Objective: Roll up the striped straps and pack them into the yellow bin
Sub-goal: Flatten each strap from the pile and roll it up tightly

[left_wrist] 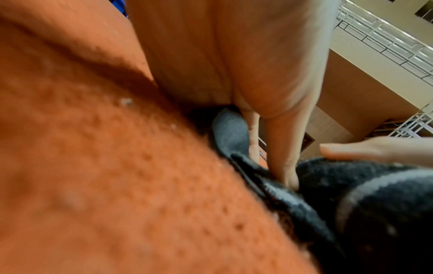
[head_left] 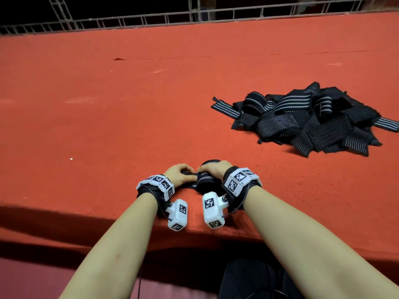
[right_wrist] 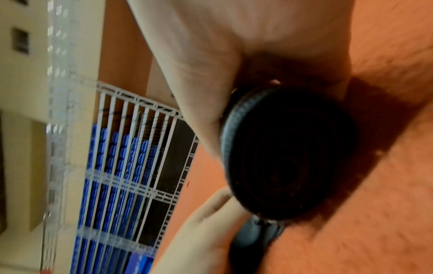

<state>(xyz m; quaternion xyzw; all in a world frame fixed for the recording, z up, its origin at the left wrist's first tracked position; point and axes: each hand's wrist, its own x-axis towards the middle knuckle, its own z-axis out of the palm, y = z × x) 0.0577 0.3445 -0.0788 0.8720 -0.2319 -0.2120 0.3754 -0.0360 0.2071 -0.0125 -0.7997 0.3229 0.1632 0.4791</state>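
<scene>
A black strap with grey stripes, rolled into a thick coil [head_left: 205, 180], sits on the red cloth near the table's front edge. My right hand [head_left: 207, 169] curls over the top of the coil and grips it. In the right wrist view the coil [right_wrist: 288, 153] shows end-on as a spiral under my right hand [right_wrist: 257, 61]. My left hand [head_left: 187, 171] holds the strap's loose tail just left of the coil. In the left wrist view the fingers [left_wrist: 284, 172] press that tail [left_wrist: 276, 200] against the roll [left_wrist: 374, 204]. The yellow bin is not in view.
A loose pile of several unrolled striped straps [head_left: 306, 121] lies on the red cloth [head_left: 129, 104] to the right, farther back. A white metal railing [head_left: 194, 16] runs along the table's far edge. The front edge is just below my wrists.
</scene>
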